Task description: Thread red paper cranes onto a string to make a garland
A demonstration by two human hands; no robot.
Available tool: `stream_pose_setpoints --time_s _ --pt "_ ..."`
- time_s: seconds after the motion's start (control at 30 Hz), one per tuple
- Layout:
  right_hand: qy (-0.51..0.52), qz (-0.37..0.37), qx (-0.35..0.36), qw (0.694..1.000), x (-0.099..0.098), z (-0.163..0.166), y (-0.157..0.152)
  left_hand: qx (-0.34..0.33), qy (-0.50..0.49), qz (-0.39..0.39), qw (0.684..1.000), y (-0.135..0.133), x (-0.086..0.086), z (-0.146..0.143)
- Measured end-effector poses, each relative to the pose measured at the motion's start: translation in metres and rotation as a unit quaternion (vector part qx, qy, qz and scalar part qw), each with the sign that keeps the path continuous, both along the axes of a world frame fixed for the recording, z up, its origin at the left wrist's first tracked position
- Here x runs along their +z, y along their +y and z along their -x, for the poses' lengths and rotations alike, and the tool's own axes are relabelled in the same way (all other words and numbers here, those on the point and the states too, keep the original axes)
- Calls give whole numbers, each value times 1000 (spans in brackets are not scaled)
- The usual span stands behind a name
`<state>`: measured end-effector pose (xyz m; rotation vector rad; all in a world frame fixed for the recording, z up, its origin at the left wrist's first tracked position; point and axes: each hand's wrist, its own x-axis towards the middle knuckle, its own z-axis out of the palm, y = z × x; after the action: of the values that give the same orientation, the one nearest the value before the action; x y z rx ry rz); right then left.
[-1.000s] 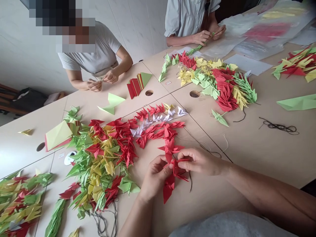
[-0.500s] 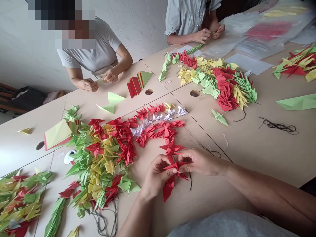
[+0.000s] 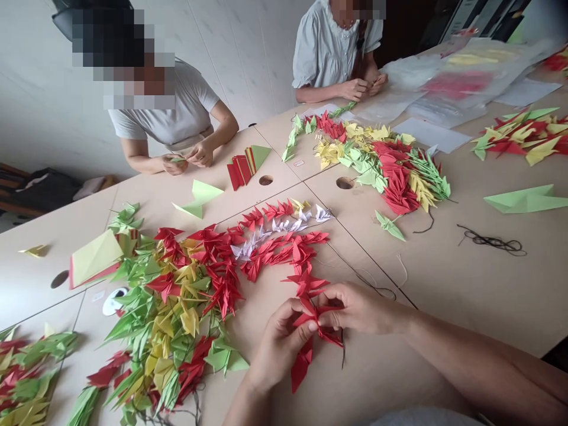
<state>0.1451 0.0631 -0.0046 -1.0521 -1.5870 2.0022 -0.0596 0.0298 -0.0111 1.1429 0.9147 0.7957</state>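
Observation:
Between my two hands is a red paper crane (image 3: 327,332), pinched from both sides at its middle. My left hand (image 3: 284,337) grips it with thumb and forefinger, and my right hand (image 3: 355,307) holds its other side. Just beyond my fingertips, another red crane (image 3: 306,284) joins a line of red cranes (image 3: 284,251) on the table. A red folded piece (image 3: 302,364) hangs below my left thumb. A dark cord end (image 3: 343,349) sticks out under my right hand.
A big heap of green, yellow and red cranes (image 3: 177,319) lies left of my hands. White cranes (image 3: 266,231) sit behind. Opposite, one person (image 3: 177,112) folds paper and another (image 3: 331,59) works by a crane pile (image 3: 390,160). Black cord (image 3: 492,241) lies right.
The view has tilted up, so the table things appear lower in the picture. Both hands keep their pinch on the red crane, with little other movement.

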Motion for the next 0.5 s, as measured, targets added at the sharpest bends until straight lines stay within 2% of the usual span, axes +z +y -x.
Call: stream_pose_setpoints --time_s 0.23,0.4,0.5 --pt "38 69 9 997 5 2 4 -17 -32 9 999 1 2 -2" --pt "32 81 22 996 5 1 6 -18 -88 60 994 2 1 -5" --pt "31 83 26 996 2 1 6 -20 -93 64 993 2 1 -6"
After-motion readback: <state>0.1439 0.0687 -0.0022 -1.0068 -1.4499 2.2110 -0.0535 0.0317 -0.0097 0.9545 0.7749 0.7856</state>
